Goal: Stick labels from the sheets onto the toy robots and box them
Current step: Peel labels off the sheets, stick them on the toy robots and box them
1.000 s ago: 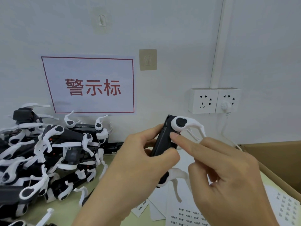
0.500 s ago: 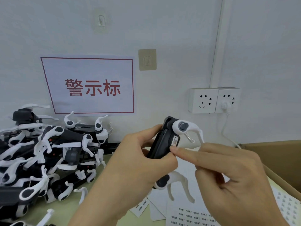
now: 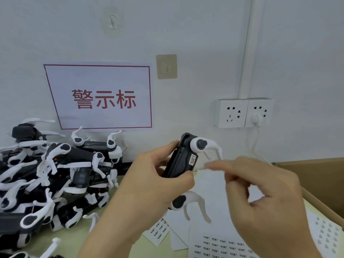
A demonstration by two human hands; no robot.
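Left hand (image 3: 149, 175) grips the black-bodied, white-legged plastic toy robot (image 3: 183, 159) upright. Right hand (image 3: 260, 198), blurred just beside it, hovers with loosely curled fingers, pinching nothing visible.

Both the left hand (image 3: 149, 185) and the right hand (image 3: 264, 198) are bare, with no glove, ring or watch, and the forearms are bare too, no sleeve reaching into view, the nails short and plain.

R hand (image 3: 260, 198) motion-blurred; label txt illegible
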